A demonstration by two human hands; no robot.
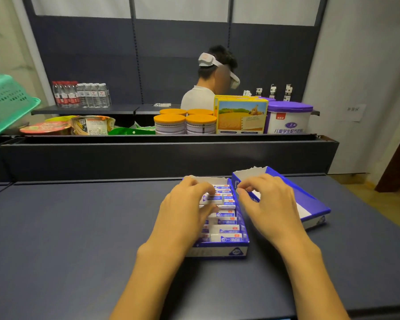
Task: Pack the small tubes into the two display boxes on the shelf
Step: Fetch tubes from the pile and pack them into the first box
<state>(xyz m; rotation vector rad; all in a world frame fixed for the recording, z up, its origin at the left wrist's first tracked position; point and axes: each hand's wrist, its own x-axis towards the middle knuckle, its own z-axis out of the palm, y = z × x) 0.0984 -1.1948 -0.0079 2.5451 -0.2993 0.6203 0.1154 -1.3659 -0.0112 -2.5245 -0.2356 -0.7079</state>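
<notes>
small white-and-blue tube cartons fill blue cardboard display box on dark shelf | left hand curled onto cartons, grip hidden | right hand curled over second blue box just right, contents and hold hidden

Matt dark shelf; glossy printed card boxes; green perforated plastic basket; clear plastic bottles.
</notes>
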